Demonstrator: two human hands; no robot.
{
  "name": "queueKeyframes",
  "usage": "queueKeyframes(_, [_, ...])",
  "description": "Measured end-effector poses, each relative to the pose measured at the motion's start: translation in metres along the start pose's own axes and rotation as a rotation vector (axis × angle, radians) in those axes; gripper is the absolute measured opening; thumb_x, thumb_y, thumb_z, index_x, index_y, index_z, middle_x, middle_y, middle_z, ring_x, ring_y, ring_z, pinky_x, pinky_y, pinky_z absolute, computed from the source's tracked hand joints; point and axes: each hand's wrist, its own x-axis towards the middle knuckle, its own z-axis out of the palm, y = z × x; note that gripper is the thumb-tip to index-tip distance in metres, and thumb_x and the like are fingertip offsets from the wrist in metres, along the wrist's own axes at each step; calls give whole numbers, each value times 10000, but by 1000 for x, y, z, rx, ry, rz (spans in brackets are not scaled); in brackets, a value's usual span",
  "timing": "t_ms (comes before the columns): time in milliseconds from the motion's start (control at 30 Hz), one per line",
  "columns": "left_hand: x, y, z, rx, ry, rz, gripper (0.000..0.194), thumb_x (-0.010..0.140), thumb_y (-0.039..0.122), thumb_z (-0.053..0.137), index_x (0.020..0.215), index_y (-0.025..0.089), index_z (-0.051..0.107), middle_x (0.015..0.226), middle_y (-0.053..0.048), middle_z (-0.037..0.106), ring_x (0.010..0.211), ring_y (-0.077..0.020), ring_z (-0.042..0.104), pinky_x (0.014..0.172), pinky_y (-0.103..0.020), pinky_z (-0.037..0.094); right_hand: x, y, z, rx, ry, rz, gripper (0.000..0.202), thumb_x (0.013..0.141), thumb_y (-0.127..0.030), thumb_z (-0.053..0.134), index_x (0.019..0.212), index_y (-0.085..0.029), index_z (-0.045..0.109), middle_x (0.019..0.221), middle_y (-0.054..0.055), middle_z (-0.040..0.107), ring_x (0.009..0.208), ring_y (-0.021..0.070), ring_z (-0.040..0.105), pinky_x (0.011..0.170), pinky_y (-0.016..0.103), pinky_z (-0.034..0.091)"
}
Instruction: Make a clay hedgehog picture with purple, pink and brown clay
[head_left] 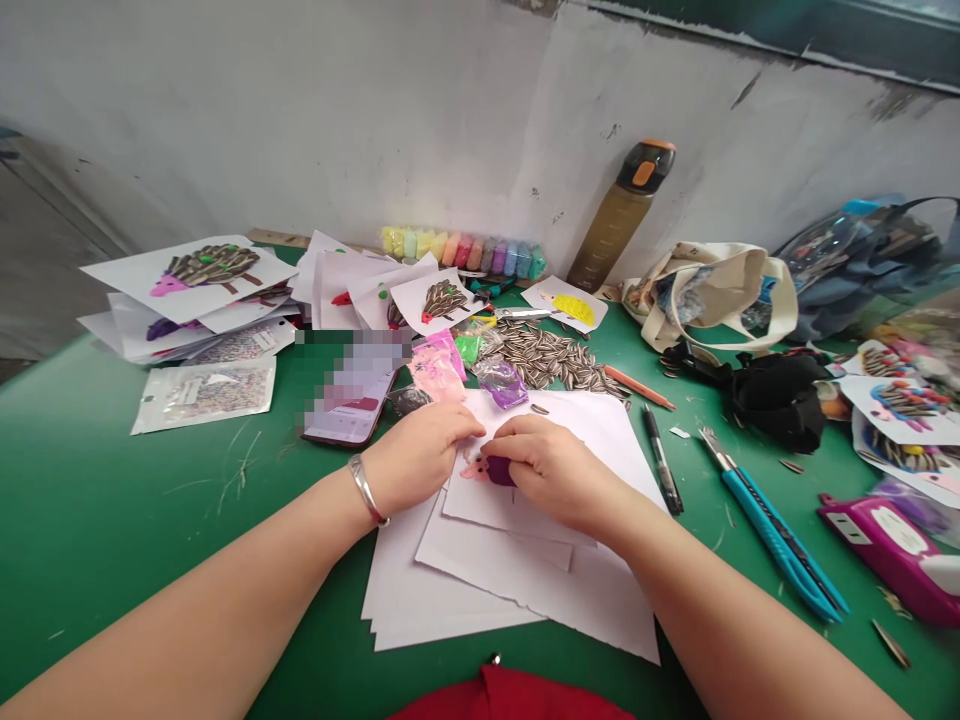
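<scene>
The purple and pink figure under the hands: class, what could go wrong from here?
1. The right hand is right over the figure, so a heavy press might squash it.
2. The sheets beneath lie loosely stacked and askew; they could slip and shift the work.
3. The blue cutter lies beside the right forearm; a careless sweep might knock it.

- Paper: matt, smooth, one edge roughly torn
- Purple shape: matt, clay-like
- Bracelet: polished, smooth metal
- Table: smooth, faintly glossy, scratched
- Bottle: translucent, smooth plastic
- Cutter: blue plastic, metal blade
- Sachet: glossy plastic film
- Tote: matt, soft cloth
- Wall: matt, with rough chipped patches
</scene>
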Motion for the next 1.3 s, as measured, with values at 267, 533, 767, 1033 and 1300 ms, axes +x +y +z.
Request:
queueKeyframes(267, [0,-1,0,-7,-9,-17,322,857,32,410,932,171,691,974,-29,716,921,-180,620,833,-287,480,0,0,7,-118,18,-73,300,858,-54,507,887,-205,764,851,55,665,826,189,518,753,319,406])
queueKeyframes(533, [0,-1,1,-10,-7,-2,321,854,28,419,944,170,691,970,-28,716,925,-176,621,842,-281,475,1,2,4,-37,22,-62,342,833,-12,487,875,-203,767,880,54,677,855,185,541,765,300,424])
queueKeyframes(767, [0,0,1,-3,2,8,311,875,49,409,909,174,691,945,-32,714,904,-181,616,825,-284,476,2,2,7,-65,37,-84,316,855,-51,495,867,-205,771,878,59,675,855,193,540,782,325,419])
queueKeyframes(1033, [0,-1,1,-1,-11,12,329,830,6,415,922,174,683,952,-27,709,919,-174,611,849,-273,471,1,5,0,15,-29,-26,460,750,50,450,938,-231,762,976,35,683,932,186,557,839,311,438])
queueKeyframes(1300, [1,-1,0,-2,-5,6,328,848,31,401,905,182,687,948,-26,715,896,-174,619,821,-280,485,0,4,1,-17,-29,-41,450,767,35,464,964,-244,757,971,41,677,939,194,550,835,327,432])
